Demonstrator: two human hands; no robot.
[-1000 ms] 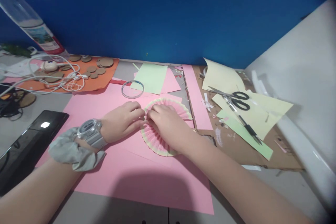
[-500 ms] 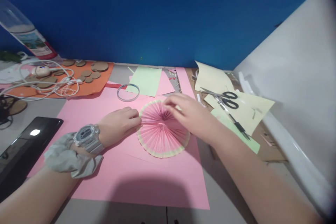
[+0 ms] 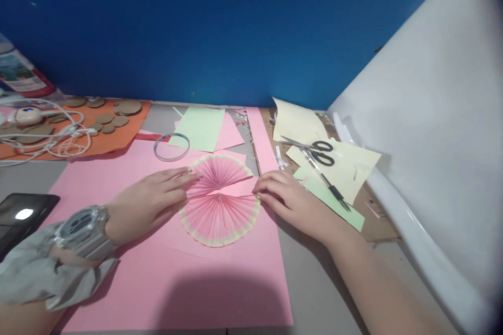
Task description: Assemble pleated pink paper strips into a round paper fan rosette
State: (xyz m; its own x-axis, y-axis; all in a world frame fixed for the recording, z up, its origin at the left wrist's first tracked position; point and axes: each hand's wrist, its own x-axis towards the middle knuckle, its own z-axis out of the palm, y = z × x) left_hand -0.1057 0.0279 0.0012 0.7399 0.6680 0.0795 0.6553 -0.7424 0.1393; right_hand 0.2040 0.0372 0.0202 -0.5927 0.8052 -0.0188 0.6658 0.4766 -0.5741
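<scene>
Two pleated pink paper half-circles with pale yellow-green rims lie on a pink sheet (image 3: 157, 282). They meet near the middle, and a wedge-shaped gap opens between them on the right. My left hand (image 3: 157, 196) lies with fingers stretched over the left end of the upper pleated paper fan (image 3: 222, 171). At the right corner of the lower pleated paper fan (image 3: 220, 222), my right hand (image 3: 283, 193) has its thumb and fingertips closed on the edge. A wristwatch (image 3: 82, 230) and a grey scrunchie (image 3: 51, 272) are on my left wrist.
Black-handled scissors (image 3: 323, 153) and a pen (image 3: 326, 180) lie on yellow paper (image 3: 353, 162) at right. Behind the fans are a tape ring (image 3: 172, 159) and green paper (image 3: 200, 128). Cardboard discs (image 3: 128, 107), white cables (image 3: 70, 133), a bottle (image 3: 23, 73) and a phone (image 3: 27, 214) stay left.
My right hand has moved from the fans' centre to their right edge. The gap between the halves now shows there. My left fingers have stretched over the upper fan, and the view has shifted right.
</scene>
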